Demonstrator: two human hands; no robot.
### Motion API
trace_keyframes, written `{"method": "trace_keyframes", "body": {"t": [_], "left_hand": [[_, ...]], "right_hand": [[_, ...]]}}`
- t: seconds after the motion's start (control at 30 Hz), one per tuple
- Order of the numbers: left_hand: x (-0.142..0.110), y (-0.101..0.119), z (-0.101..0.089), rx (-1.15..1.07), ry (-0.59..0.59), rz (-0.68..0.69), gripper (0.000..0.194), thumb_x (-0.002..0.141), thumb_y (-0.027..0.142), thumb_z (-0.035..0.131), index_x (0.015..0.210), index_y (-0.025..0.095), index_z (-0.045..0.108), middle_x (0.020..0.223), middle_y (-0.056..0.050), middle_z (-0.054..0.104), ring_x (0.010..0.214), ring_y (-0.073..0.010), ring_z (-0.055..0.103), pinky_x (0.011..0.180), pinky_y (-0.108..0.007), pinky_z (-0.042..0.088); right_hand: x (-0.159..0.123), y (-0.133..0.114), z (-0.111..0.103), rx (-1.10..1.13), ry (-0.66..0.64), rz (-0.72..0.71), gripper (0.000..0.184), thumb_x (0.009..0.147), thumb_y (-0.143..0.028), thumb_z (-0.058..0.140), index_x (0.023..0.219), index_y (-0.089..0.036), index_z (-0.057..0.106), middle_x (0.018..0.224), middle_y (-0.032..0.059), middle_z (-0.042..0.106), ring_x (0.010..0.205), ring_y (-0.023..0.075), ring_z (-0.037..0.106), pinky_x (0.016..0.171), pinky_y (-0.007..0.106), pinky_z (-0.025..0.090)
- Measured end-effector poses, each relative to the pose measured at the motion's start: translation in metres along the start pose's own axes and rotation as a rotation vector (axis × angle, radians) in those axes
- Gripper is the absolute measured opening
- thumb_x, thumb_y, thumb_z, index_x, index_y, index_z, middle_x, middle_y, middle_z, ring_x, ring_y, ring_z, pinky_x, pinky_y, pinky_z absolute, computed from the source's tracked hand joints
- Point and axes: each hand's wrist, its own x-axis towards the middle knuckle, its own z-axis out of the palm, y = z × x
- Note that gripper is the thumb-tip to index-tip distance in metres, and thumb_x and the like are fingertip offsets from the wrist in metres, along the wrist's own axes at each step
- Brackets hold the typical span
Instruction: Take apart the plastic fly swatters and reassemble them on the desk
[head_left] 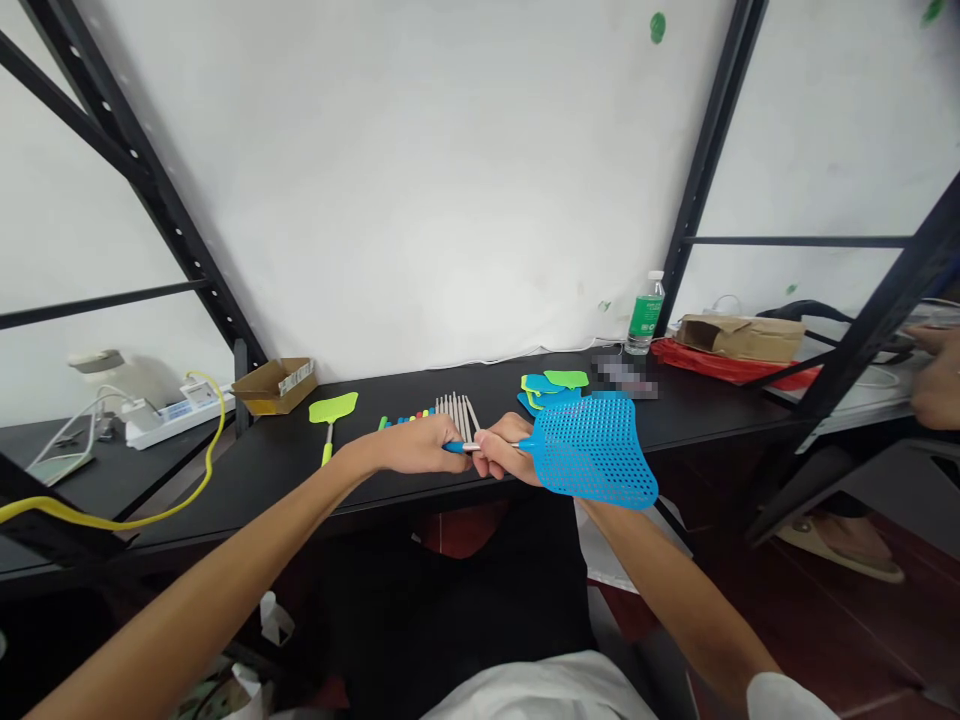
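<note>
A blue fly swatter [592, 450] with a perforated head is held sideways above the desk's front edge. My left hand [424, 443] is closed round its blue handle end. The fingers of my right hand [510, 448] pinch the metal rod close to the swatter head. Behind my hands lie several metal rods [454, 408] side by side, and a row of coloured handles [405, 418] partly hidden by my left hand. Blue and green swatter heads [551, 388] are piled beyond my right hand. A yellow-green fly swatter [333, 410] rests on the desk to the left.
An open cardboard box [274, 386] stands at the back left, near a white power strip [180, 415] and a yellow cable [202, 480]. A water bottle [645, 315] and a brown box [739, 338] are at the right. Another person's hand [937, 375] shows at the right edge.
</note>
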Motion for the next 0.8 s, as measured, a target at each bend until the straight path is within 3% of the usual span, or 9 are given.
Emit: {"method": "trace_keyframes", "body": {"t": [0.07,0.13,0.23,0.3,0.37,0.43,0.5,0.67,0.8], "left_hand": [[-0.002,0.002,-0.008,-0.019,-0.093,-0.021,0.032,0.080,0.029,0.057,0.054,0.018,0.041,0.051,0.005,0.027,0.047,-0.0080,0.025,0.046,-0.025,0.019],[0.000,0.003,-0.017,0.034,-0.102,-0.046,0.031,0.080,0.030,0.056,0.055,0.018,0.044,0.050,0.005,0.031,0.046,-0.0084,0.028,0.046,-0.025,0.022],[0.012,0.004,-0.023,0.325,0.147,-0.076,0.029,0.083,0.032,0.053,0.057,0.017,0.054,0.049,0.002,0.042,0.046,-0.0106,0.038,0.049,-0.026,0.025],[0.024,0.007,-0.015,0.626,0.401,-0.126,0.026,0.085,0.031,0.052,0.065,0.018,0.061,0.054,-0.001,0.052,0.052,-0.0141,0.047,0.053,-0.027,0.027],[0.038,0.010,0.000,0.868,0.589,-0.192,0.020,0.087,0.028,0.051,0.078,0.017,0.066,0.064,-0.006,0.061,0.060,-0.0195,0.057,0.056,-0.028,0.029],[0.049,0.012,0.017,0.982,0.666,-0.160,0.022,0.089,0.018,0.045,0.088,0.016,0.067,0.074,-0.010,0.067,0.069,-0.0229,0.063,0.059,-0.029,0.032],[0.055,0.008,0.028,0.998,0.693,-0.141,0.025,0.090,0.015,0.043,0.089,0.016,0.067,0.076,-0.012,0.068,0.073,-0.0240,0.065,0.061,-0.030,0.035],[0.049,-0.016,0.012,0.908,0.610,-0.205,0.023,0.087,0.028,0.051,0.078,0.017,0.069,0.068,-0.012,0.068,0.065,-0.0248,0.064,0.060,-0.030,0.034],[0.038,-0.027,-0.005,0.731,0.476,-0.025,0.024,0.079,0.025,0.054,0.056,0.018,0.057,0.052,-0.004,0.056,0.050,-0.0160,0.050,0.055,-0.029,0.027]], "right_hand": [[-0.004,-0.001,-0.003,0.007,0.011,-0.054,0.038,0.094,-0.049,0.052,0.072,-0.024,0.071,0.073,-0.0009,0.065,0.068,0.0128,0.056,0.070,0.027,0.041],[0.002,0.003,-0.003,0.064,0.008,-0.086,0.039,0.094,-0.050,0.052,0.072,-0.022,0.069,0.073,-0.0007,0.065,0.066,0.0121,0.055,0.067,0.026,0.041],[0.025,0.016,0.005,0.296,-0.038,-0.058,0.046,0.094,-0.054,0.049,0.069,-0.020,0.066,0.062,-0.0005,0.060,0.058,0.0114,0.053,0.059,0.025,0.040],[0.041,0.028,0.013,0.588,0.035,0.065,0.055,0.093,-0.062,0.044,0.064,-0.019,0.060,0.048,-0.0024,0.048,0.046,0.0106,0.043,0.049,0.024,0.035],[0.052,0.040,0.021,0.908,0.022,0.245,0.062,0.089,-0.071,0.039,0.058,-0.020,0.052,0.044,-0.0038,0.039,0.041,0.0101,0.036,0.041,0.023,0.027],[0.056,0.047,0.026,1.140,0.017,0.358,0.061,0.086,-0.072,0.044,0.053,-0.021,0.041,0.043,-0.0066,0.030,0.039,0.0082,0.028,0.039,0.022,0.021],[0.055,0.049,0.028,1.228,0.026,0.372,0.055,0.084,-0.063,0.054,0.053,-0.022,0.036,0.043,-0.0086,0.025,0.040,0.0066,0.023,0.039,0.021,0.018],[0.052,0.036,0.031,0.987,0.075,0.188,0.040,0.088,-0.044,0.051,0.057,-0.020,0.046,0.046,-0.0065,0.033,0.040,0.0074,0.029,0.041,0.022,0.021],[0.050,0.029,0.038,0.513,0.167,0.049,0.049,0.096,-0.039,0.039,0.053,-0.018,0.050,0.045,-0.0027,0.041,0.045,0.0099,0.041,0.050,0.025,0.030]]}}
